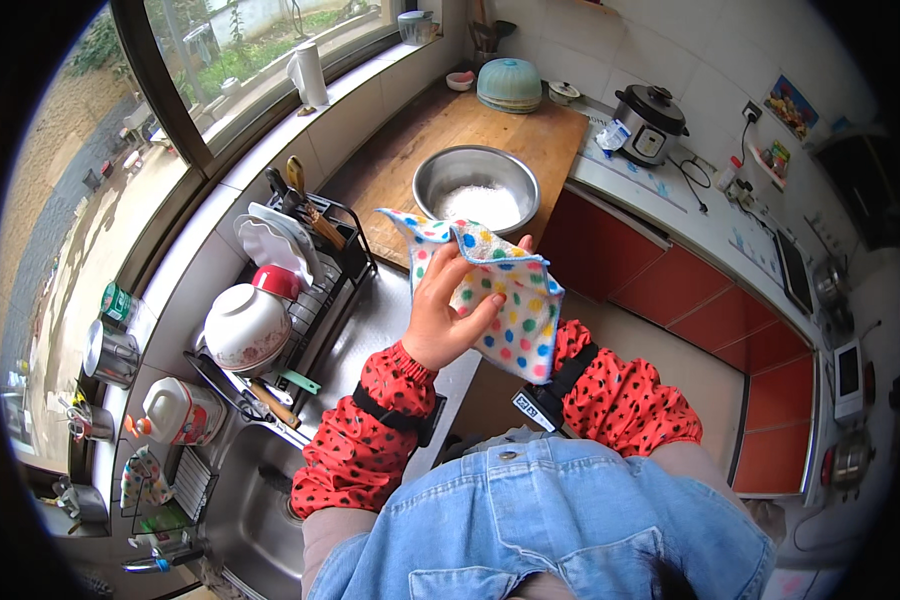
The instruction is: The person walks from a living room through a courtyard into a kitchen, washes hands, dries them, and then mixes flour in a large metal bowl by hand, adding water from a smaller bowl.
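A white terry cloth [516, 322] with colourful polka dots and a blue edge hangs between my hands, above the counter's front edge. My left hand [450, 304] grips it, fingers bent at its upper fold and thumb lying across its front. Most of my right hand [526, 242] is behind the cloth; only a fingertip shows over the top edge, so its grip is hidden. Just beyond the cloth, a stainless steel bowl [429, 182] holds white powder [480, 204] that looks like flour. The bowl rests on a wooden board [390, 165].
To the left are a dish rack [356, 232], a white patterned bowl [244, 326] and a steel sink [259, 510]. A blue-green domed cover [508, 84] stands at the back of the board. An electric pressure cooker [649, 127] sits on the right-hand counter above red cabinets [675, 289].
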`<act>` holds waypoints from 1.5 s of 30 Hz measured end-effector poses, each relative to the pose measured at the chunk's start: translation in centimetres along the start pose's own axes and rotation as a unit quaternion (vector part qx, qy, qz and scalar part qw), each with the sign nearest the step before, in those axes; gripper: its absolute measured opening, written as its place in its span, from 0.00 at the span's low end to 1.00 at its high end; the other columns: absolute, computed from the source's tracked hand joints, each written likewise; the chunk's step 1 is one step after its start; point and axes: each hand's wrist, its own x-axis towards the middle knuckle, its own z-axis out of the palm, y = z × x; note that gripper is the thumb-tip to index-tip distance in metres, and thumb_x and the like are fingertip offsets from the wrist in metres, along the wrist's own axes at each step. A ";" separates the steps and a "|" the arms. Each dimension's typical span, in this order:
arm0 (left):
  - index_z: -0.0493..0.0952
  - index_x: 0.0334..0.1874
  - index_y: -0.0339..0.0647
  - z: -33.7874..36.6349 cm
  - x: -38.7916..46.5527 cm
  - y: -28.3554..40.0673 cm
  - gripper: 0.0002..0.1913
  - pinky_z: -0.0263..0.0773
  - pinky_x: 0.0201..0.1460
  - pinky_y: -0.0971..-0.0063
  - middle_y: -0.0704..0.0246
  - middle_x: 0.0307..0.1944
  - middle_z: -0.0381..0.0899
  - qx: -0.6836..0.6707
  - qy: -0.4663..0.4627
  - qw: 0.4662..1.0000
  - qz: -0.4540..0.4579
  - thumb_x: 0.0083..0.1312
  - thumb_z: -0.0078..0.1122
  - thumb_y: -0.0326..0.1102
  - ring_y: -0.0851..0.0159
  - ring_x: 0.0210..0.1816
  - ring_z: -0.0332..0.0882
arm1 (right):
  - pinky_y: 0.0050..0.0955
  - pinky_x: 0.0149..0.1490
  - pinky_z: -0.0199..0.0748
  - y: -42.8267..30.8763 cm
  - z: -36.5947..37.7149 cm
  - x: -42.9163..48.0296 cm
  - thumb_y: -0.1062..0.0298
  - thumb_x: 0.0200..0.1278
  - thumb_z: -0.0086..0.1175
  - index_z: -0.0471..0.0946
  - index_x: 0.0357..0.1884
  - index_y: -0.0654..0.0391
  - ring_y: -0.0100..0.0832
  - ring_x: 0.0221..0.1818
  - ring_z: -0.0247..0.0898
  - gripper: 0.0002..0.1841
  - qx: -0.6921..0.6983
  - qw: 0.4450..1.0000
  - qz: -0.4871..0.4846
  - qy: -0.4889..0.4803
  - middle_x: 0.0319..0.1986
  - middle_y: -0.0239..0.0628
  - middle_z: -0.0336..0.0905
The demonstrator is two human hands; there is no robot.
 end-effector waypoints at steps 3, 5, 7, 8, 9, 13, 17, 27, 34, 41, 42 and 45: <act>0.69 0.59 0.36 1.7 0.2 0.9 0.22 0.57 0.65 0.67 0.60 0.62 0.66 -0.644 0.080 0.743 -0.164 0.66 0.51 0.42 0.58 0.60 0.67 | 0.38 0.66 0.59 -0.7 -0.1 1.7 0.28 0.63 0.31 0.58 0.67 0.58 0.38 0.62 0.63 0.44 -0.186 0.979 -0.068 0.040 0.60 0.44 0.65; 0.65 0.63 0.38 2.6 -0.1 0.6 0.23 0.54 0.69 0.65 0.67 0.63 0.68 -0.747 0.119 0.619 -0.209 0.70 0.44 0.43 0.65 0.63 0.65 | 0.35 0.61 0.67 -0.7 -0.3 2.9 0.42 0.65 0.43 0.64 0.61 0.59 0.35 0.55 0.70 0.33 -0.203 0.974 -0.055 0.085 0.53 0.42 0.72; 0.64 0.64 0.37 3.1 -0.3 0.0 0.22 0.55 0.70 0.63 0.65 0.62 0.68 -0.715 0.161 0.650 -0.201 0.71 0.40 0.42 0.60 0.63 0.66 | 0.30 0.56 0.71 -0.8 -0.5 4.0 0.59 0.67 0.49 0.70 0.55 0.59 0.32 0.49 0.74 0.19 -0.165 0.983 -0.028 0.071 0.47 0.40 0.76; 0.63 0.64 0.38 3.4 -0.3 -0.3 0.22 0.55 0.70 0.64 0.66 0.62 0.68 -0.651 0.225 0.674 -0.268 0.71 0.43 0.38 0.61 0.63 0.65 | 0.26 0.52 0.73 -0.9 -0.7 4.2 0.64 0.68 0.46 0.71 0.51 0.60 0.29 0.45 0.75 0.14 -0.170 0.979 -0.026 0.107 0.43 0.37 0.77; 0.62 0.65 0.39 3.6 -0.5 -0.5 0.22 0.57 0.68 0.67 0.67 0.62 0.68 -0.612 0.202 0.731 -0.225 0.69 0.45 0.34 0.63 0.64 0.64 | 0.28 0.53 0.72 -1.1 -0.9 4.7 0.64 0.68 0.47 0.71 0.52 0.59 0.30 0.47 0.74 0.15 -0.225 0.964 -0.017 0.137 0.44 0.39 0.77; 0.52 0.70 0.37 5.3 -0.3 -0.9 0.27 0.57 0.67 0.72 0.67 0.64 0.62 -0.531 0.228 0.799 -0.167 0.70 0.44 0.32 0.67 0.63 0.63 | 0.28 0.55 0.70 -1.7 -2.0 4.8 0.61 0.68 0.46 0.71 0.53 0.58 0.30 0.49 0.73 0.17 -0.193 0.963 0.028 0.186 0.46 0.38 0.76; 0.44 0.72 0.30 6.2 -0.6 -1.7 0.36 0.49 0.69 0.73 0.58 0.68 0.55 -0.236 0.188 0.931 -0.203 0.68 0.51 0.35 0.63 0.68 0.54 | 0.29 0.54 0.70 -1.6 -3.6 4.5 0.57 0.68 0.44 0.71 0.54 0.56 0.30 0.49 0.72 0.18 -0.160 0.972 0.129 0.112 0.46 0.36 0.76; 0.73 0.55 0.42 2.0 -4.8 -4.8 0.25 0.48 0.70 0.54 0.56 0.59 0.67 0.387 0.038 0.917 -0.091 0.52 0.60 0.33 0.44 0.64 0.59 | 0.32 0.54 0.69 -1.9 -7.2 3.3 0.46 0.70 0.36 0.70 0.55 0.49 0.29 0.50 0.71 0.22 -0.184 0.922 0.336 0.062 0.47 0.30 0.76; 0.73 0.53 0.41 3.4 -8.5 -4.0 0.16 0.75 0.41 0.71 0.60 0.39 0.83 0.301 0.282 0.876 -0.252 0.63 0.47 0.24 0.60 0.41 0.83 | 0.35 0.55 0.62 -1.2 -9.0 1.8 0.36 0.70 0.28 0.69 0.54 0.52 0.28 0.50 0.67 0.31 -0.343 0.826 0.439 0.084 0.45 0.31 0.74; 0.75 0.42 0.41 1.9 -9.7 -5.3 0.06 0.73 0.32 0.69 0.57 0.29 0.80 0.377 0.262 0.820 -0.343 0.66 0.50 0.32 0.53 0.32 0.81 | 0.27 0.55 0.62 -4.3 -9.8 1.4 0.50 0.71 0.42 0.60 0.67 0.55 0.25 0.52 0.69 0.28 -0.555 0.706 0.426 -0.104 0.54 0.32 0.70; 0.76 0.41 0.41 1.5 -9.9 -5.3 0.08 0.73 0.32 0.67 0.56 0.29 0.80 0.366 0.276 0.808 -0.371 0.67 0.49 0.34 0.52 0.32 0.81 | 0.27 0.55 0.63 -5.3 -9.9 1.3 0.51 0.71 0.42 0.60 0.67 0.55 0.26 0.52 0.70 0.28 -0.567 0.697 0.435 -0.057 0.55 0.34 0.70; 0.76 0.40 0.40 0.8 -10.1 -5.1 0.10 0.74 0.33 0.66 0.56 0.28 0.80 0.392 0.204 0.767 -0.464 0.67 0.48 0.38 0.53 0.32 0.82 | 0.24 0.52 0.66 -7.7 -10.1 1.2 0.54 0.70 0.44 0.62 0.65 0.57 0.27 0.47 0.74 0.26 -0.577 0.678 0.452 0.048 0.53 0.40 0.72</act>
